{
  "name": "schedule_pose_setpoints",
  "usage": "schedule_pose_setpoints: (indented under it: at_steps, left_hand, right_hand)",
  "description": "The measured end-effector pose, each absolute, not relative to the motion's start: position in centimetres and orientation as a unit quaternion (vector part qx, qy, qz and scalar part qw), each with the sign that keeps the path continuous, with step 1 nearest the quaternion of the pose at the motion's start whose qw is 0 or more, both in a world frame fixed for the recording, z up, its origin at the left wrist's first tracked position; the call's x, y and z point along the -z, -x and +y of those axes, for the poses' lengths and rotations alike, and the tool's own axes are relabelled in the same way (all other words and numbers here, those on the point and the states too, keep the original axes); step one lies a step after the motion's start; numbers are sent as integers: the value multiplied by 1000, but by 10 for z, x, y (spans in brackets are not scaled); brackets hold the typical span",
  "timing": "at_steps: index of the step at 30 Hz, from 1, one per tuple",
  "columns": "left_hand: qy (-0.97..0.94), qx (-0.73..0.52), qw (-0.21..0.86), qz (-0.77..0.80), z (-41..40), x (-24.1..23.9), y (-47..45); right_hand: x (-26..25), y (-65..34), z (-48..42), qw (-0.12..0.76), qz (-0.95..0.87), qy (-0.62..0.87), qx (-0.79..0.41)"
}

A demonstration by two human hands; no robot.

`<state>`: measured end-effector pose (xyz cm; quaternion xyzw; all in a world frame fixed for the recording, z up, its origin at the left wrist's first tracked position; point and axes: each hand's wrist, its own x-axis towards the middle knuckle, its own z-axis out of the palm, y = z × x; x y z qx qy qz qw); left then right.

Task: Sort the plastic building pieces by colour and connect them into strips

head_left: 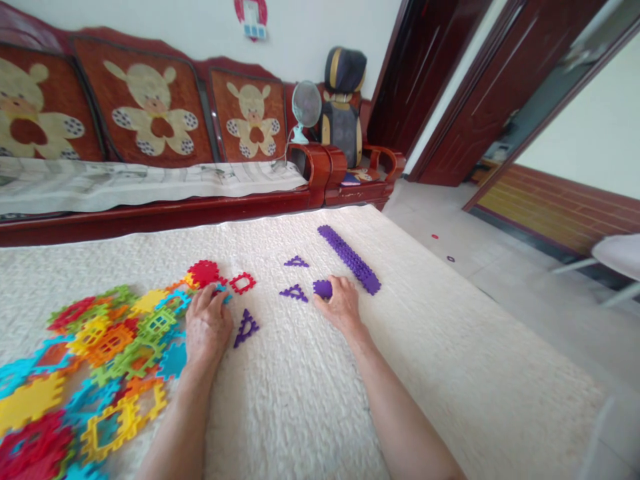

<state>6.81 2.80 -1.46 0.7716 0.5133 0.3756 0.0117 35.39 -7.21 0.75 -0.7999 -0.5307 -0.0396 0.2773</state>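
Note:
My right hand (pixel 343 303) is closed on a purple square interlocking tile (pixel 323 289), thumb and fingers at its right side. My left hand (pixel 209 323) rests at the right edge of a pile of coloured interlocking tiles (pixel 110 340), its fingers bent down. A blue tile (pixel 227 295) shows by its fingertips; what they grip is hidden. A red open-frame tile (pixel 243 283) lies just beyond that hand. Between the hands are purple triangular frames (pixel 247 328), one nearer me and two farther off. Beyond my right hand runs a long row of overlapping purple tiles (pixel 350 260).
A cream textured cloth (pixel 300 400) covers the table. Behind it stand a wooden sofa (pixel 150 207) with bear-patterned cushions, a small fan (pixel 306 105) and a wooden armchair (pixel 360 193). Two small ring-like pieces, one a red piece (pixel 435 237), lie on the floor at right.

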Motion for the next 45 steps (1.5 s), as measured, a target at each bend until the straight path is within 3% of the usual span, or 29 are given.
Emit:
schedule_pose_setpoints:
  at_steps: [3,9,13,19,41,45]
  left_hand:
    - [-773,-382,2,506,30,19,-67]
    - [-782,-387,-6,489,35,24,-63]
    - [-786,-382,-12,486,35,22,-63]
    - [-782,-389,-3,487,33,20,-65]
    - [-781,-382,-9,494,33,21,-65]
    - [-775,-383,-1,502,32,20,-66]
  right_hand:
    - [-7,-351,-70,295,-540,787,34]
    - [-1,-374,-70,447,-510,732,65]
    - [-4,-416,-86,494,-424,750,119]
    - [4,-453,-117,471,-385,778,159]
    - [8,-447,-109,346,-356,863,96]
    - [1,-442,-110,368,-356,851,118]
